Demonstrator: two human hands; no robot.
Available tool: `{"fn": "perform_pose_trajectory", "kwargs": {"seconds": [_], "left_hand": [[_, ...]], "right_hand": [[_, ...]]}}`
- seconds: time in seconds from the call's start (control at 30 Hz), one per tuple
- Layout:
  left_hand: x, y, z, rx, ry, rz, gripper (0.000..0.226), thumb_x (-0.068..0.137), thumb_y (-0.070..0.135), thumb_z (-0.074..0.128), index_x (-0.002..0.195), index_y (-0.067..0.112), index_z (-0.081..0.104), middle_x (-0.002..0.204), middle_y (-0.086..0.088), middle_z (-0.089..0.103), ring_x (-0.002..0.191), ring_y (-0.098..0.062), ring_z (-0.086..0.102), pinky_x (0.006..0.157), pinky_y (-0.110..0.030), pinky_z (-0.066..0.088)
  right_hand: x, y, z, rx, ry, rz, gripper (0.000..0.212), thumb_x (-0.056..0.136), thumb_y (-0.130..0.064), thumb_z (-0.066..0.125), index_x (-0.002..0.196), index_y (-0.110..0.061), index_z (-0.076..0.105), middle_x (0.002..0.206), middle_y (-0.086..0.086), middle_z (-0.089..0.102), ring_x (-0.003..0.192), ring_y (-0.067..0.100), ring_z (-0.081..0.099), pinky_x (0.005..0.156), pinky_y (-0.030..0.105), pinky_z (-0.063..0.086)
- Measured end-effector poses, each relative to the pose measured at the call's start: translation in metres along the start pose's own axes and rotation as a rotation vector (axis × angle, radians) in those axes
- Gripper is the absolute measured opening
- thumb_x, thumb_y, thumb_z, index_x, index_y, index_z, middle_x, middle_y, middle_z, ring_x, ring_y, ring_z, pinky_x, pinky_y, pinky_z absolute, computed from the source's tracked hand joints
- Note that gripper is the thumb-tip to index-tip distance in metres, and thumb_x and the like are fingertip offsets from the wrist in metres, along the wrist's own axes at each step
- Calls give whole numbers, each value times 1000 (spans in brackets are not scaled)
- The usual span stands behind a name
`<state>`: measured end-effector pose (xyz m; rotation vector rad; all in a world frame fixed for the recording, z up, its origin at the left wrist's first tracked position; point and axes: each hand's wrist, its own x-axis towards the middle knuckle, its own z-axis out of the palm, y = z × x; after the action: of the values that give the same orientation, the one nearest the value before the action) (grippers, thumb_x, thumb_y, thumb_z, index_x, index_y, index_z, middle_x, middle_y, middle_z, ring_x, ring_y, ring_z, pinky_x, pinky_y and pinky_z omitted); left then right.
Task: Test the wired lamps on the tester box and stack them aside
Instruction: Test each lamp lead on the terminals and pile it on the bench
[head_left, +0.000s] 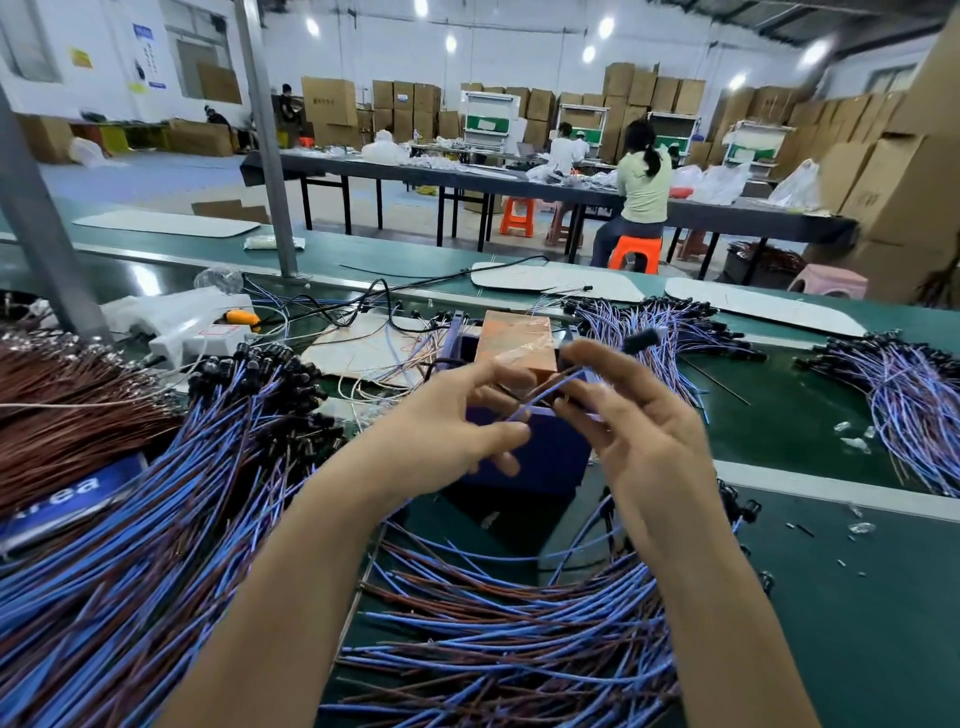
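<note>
- Hands sit close together without touching. Your left hand (457, 426) pinches the wire end of one lamp (540, 393). Your right hand (639, 431) curls round the same wire nearer its black head, which is blurred just past your right fingertips.
- Lamp position: it hangs between both hands, directly above the tester (524, 457), and I cannot see it touching the box. Holding it at two places probably keeps the thin wire taut, so you can steer its bare ends onto the contacts.
- Tester position: it sits under and just beyond your hands, with its orange taped top (514, 343) past your fingertips. That middle spot likely means neither arm has to reach.
- Lamps in heaps surround you. The left pile (182, 493) lies along your left forearm, the near pile (519, 649) lies under your wrists, and the far pile (670, 322) lies beyond your right hand. I cannot tell which heap is tested and which is waiting.
- Brown wires (62, 415) lie well left of your left hand, with a white power strip (192, 325) beyond them.
- Writing: a blue sign (67, 493), half buried under the left pile, shows "rea", probably the end of "Area". Print on the cartons far beyond your hands is too small to read.
</note>
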<state>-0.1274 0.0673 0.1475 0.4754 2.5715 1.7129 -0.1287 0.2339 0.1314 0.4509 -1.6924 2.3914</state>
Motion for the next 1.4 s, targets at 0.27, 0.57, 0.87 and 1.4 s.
{"fn": "perform_pose_trajectory", "kwargs": {"seconds": [0.27, 0.57, 0.87, 1.4], "left_hand": [[-1, -24, -41, 116, 14, -108, 10, 87, 16, 67, 81, 17, 76, 72, 0, 74, 57, -7, 52, 50, -11, 41], [-8, -21, -57, -226, 121, -112, 13, 67, 17, 77, 76, 12, 68, 79, -12, 74, 54, -10, 59, 55, -17, 53], [-6, -14, -48, -398, 134, -91, 16, 53, 25, 76, 69, 20, 76, 72, -2, 71, 55, -8, 62, 51, -17, 51], [23, -30, 19, -352, 211, -147, 9, 83, 1, 68, 76, 7, 66, 53, 3, 65, 46, -3, 58, 52, -16, 54]], "right_hand": [[9, -12, -54, 150, 844, -17, 31, 89, 10, 50, 72, -15, 58, 68, -1, 59, 56, 10, 58, 57, 20, 53], [9, 4, -79, -846, 815, 48, 28, 84, 0, 55, 94, -22, 69, 92, 4, 66, 65, 20, 52, 65, 30, 40], [4, 6, -58, -1355, 162, 434, 24, 91, -27, 59, 112, -23, 70, 109, 7, 68, 91, 23, 59, 76, 26, 44], [-1, 20, 4, -647, 104, 147, 22, 83, 2, 68, 90, -18, 65, 66, 4, 68, 54, 12, 67, 49, 23, 54]]}}
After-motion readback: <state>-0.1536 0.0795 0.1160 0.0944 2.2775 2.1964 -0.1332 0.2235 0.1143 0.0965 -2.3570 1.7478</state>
